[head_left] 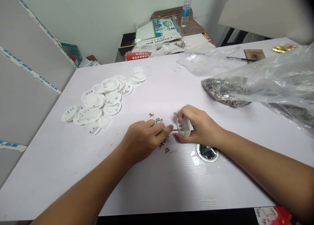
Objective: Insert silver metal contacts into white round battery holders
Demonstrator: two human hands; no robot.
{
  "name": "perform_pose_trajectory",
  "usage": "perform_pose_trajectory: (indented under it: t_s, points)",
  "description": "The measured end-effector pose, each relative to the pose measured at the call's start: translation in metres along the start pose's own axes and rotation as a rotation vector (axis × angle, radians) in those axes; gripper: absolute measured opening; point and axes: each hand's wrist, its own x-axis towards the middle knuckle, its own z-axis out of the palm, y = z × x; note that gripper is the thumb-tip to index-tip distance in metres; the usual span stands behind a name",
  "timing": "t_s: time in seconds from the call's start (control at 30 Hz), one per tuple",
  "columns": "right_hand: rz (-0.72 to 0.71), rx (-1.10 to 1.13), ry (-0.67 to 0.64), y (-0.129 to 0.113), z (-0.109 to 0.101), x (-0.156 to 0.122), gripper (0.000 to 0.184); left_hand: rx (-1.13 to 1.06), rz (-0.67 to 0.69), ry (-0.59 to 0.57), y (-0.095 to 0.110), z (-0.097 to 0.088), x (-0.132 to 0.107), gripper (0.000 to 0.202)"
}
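My right hand (196,122) grips a round white plastic piece (184,133) by its edge, with its slotted inner side turned toward the left. Pinched in my left hand (149,136) is a thin metal rod-like tool (175,130), whose tip reaches into the white piece; its handle is hidden by the fingers. Small metal clips (158,120) lie around and under my left fingers. One loose clip (167,150) rests just in front of them. Beneath my right wrist sits a round dark disc with a silver rim (207,152), partly on clear film.
A heap of round white plastic pieces (93,101) covers the table's left part. On the right lies a clear plastic bag (270,77) with many metal parts (225,90). Further back are a pen (241,58), a brown block (255,54) and a water bottle (186,12).
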Motion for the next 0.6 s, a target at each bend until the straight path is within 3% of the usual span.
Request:
perform_pose_trajectory:
  t_s: [0.23,0.37,0.6]
  points:
    - [0.012,0.01,0.02,-0.0015,0.002,0.0017,0.035,0.029,0.025,-0.029,0.0053,-0.0054,0.0068,0.03]
    - [0.033,-0.001,0.017,-0.0022,0.0014,0.0018,0.035,0.031,0.008,0.018,0.0076,-0.0016,0.0051,0.026]
    - [0.059,0.023,-0.029,-0.0013,-0.0015,0.0009,0.036,0.026,-0.005,0.035,0.0033,0.0022,-0.0024,0.035]
